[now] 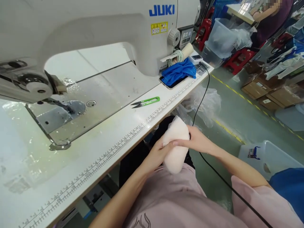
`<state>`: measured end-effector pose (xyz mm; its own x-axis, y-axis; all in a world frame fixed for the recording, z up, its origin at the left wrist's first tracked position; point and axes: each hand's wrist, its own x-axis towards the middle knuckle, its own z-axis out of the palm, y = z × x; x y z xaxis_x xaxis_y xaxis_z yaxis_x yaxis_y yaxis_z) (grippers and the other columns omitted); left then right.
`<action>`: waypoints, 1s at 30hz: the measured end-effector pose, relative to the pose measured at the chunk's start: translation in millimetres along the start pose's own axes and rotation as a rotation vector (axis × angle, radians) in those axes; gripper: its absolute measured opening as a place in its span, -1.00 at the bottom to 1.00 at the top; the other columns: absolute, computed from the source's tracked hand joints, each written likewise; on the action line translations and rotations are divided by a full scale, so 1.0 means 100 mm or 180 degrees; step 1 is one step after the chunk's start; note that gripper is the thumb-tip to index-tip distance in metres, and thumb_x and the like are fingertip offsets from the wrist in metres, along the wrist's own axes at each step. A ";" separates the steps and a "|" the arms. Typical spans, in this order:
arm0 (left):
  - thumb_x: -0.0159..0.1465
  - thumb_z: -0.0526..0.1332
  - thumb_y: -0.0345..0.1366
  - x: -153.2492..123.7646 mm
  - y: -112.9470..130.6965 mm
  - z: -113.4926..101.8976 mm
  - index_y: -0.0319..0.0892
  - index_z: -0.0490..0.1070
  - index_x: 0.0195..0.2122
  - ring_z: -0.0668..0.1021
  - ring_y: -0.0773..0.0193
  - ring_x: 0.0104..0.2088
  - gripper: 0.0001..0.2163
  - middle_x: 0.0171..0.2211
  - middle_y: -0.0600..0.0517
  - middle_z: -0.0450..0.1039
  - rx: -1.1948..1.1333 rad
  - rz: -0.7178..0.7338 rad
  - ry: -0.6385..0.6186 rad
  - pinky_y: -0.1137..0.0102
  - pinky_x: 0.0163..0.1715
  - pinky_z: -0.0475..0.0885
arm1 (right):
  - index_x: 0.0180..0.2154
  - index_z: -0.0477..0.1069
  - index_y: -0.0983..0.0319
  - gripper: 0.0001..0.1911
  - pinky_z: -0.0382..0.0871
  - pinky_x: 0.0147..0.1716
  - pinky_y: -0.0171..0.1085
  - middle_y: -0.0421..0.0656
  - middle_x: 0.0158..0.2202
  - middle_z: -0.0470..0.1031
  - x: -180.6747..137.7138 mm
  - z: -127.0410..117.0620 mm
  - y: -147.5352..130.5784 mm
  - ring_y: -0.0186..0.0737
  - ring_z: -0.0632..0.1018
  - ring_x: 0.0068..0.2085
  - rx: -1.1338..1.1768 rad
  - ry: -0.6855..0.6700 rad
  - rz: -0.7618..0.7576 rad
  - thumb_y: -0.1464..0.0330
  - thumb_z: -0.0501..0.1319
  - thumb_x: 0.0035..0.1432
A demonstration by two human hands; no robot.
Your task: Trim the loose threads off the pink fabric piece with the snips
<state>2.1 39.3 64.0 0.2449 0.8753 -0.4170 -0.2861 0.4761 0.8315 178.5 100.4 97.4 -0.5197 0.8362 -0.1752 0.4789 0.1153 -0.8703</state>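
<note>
Over my lap, beside the table edge, both hands hold a white oval pad (175, 160), soft-looking and rounded at its lower end. My left hand (161, 152) closes on its left side, with the thumb lying across the front. From the right, my right hand (193, 139) grips the pad's other side, its fingers partly hidden behind it. Whether it is one piece or a stack, I cannot tell. Green-handled thread snips (152, 101) lie on the table, apart from both hands.
A white sewing machine (99, 25) stands on the table (114, 139), which has a printed ruler along its front edge. Blue cloth (178, 73) covers part of a phone. A black cable (204, 95) hangs past my right arm. Bins, boxes and another person (270, 22) are to the right.
</note>
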 end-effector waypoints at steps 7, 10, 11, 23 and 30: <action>0.21 0.31 -0.08 0.06 -0.04 0.08 -0.11 0.28 0.10 0.50 0.21 -0.13 -0.52 0.03 -0.05 0.44 -0.0037 0.0158 0.0265 0.39 -0.24 0.47 | -0.40 0.41 0.29 -0.65 0.21 -0.47 -0.38 -0.24 -0.46 0.40 0.08 0.08 0.12 -0.38 0.35 -0.44 0.0739 0.0358 0.0281 0.11 0.30 0.04; 0.14 0.38 -0.12 0.09 -0.03 0.05 -0.12 0.28 0.13 0.52 0.16 -0.10 -0.44 0.04 -0.07 0.46 -0.0181 -0.0012 0.0083 0.37 -0.21 0.48 | -0.40 0.42 0.29 -0.65 0.22 -0.45 -0.37 -0.22 -0.44 0.41 0.08 0.09 0.15 -0.37 0.35 -0.43 0.0752 0.0543 0.0214 0.12 0.31 0.03; 0.13 0.39 -0.13 0.10 -0.03 0.03 -0.16 0.34 0.11 0.53 0.16 -0.11 -0.46 0.00 -0.09 0.50 -0.0179 -0.0105 -0.0035 0.37 -0.22 0.47 | -0.41 0.41 0.29 -0.66 0.22 -0.45 -0.37 -0.22 -0.44 0.41 0.08 0.09 0.15 -0.37 0.34 -0.43 0.0699 0.0603 0.0183 0.12 0.32 0.02; 0.16 0.38 -0.10 0.10 -0.12 -0.04 -0.20 0.52 0.00 0.56 0.11 -0.06 -0.57 -0.11 -0.08 0.61 -0.0680 -0.0249 0.0053 0.34 -0.09 0.44 | 0.05 0.40 0.15 -0.49 -0.02 -0.64 -0.41 -0.18 -0.24 0.47 0.00 0.04 0.37 -0.48 0.24 -0.54 0.2374 0.0368 0.0356 0.06 0.24 0.12; 0.06 0.45 -0.12 0.08 -0.10 -0.07 -0.23 0.54 -0.03 0.58 0.05 -0.04 -0.53 -0.09 -0.14 0.60 -0.1117 -0.0438 0.0064 0.31 -0.10 0.48 | 0.05 0.38 0.07 -0.58 -0.06 -0.74 -0.46 -0.13 0.03 0.39 -0.05 0.11 0.37 -0.56 0.30 -0.56 0.3074 0.0090 0.0391 0.19 0.24 0.15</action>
<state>0.4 42.1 49.9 0.2861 0.8009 -0.5261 -0.5526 0.5864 0.5923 191.5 94.5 61.5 -0.4818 0.8270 -0.2898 -0.2644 -0.4524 -0.8517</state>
